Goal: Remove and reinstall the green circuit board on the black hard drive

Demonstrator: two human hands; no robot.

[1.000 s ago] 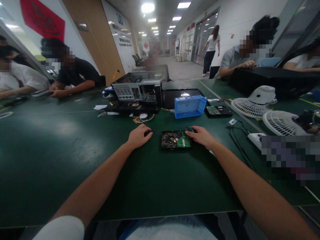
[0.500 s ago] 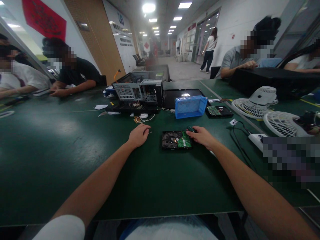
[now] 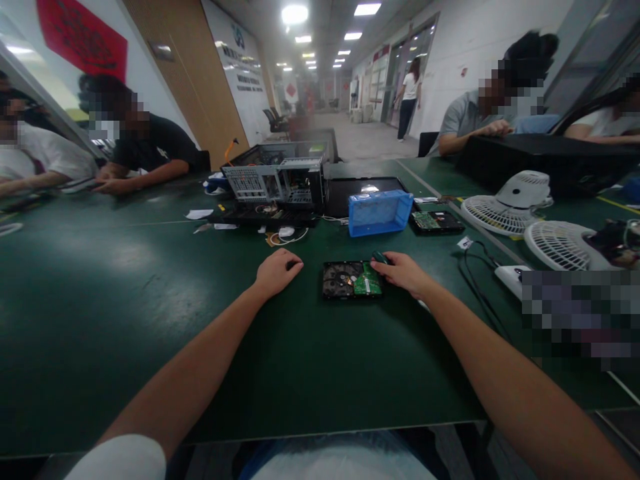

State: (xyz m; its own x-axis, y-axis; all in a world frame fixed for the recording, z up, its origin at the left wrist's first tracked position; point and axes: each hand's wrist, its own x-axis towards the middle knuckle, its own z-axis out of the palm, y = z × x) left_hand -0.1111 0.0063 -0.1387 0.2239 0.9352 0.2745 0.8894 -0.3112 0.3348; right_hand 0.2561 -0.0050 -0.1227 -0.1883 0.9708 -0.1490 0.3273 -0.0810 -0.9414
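A hard drive (image 3: 343, 280) lies on the green table in front of me, its black metal casing and green circuit board facing up. My right hand (image 3: 403, 273) is closed around a screwdriver (image 3: 380, 257) with a dark green handle, at the drive's right edge; its shaft is not visible. To the left of the drive, apart from it, my left hand (image 3: 278, 272) rests low over the table. Its fingers are curled and pinched together, and whatever is between the fingertips is hidden.
An opened computer case (image 3: 275, 180) stands at the back with cables and scraps. A blue plastic bin (image 3: 380, 215) and a second hard drive (image 3: 437, 223) lie behind the right hand. White fan parts (image 3: 560, 248) and a power strip (image 3: 509, 274) are at right. Co-workers sit across the table.
The left fingertips have shifted slightly right, over the spot where small specks lay on the table; the specks are now out of sight. The right hand and hard drive keep their places.
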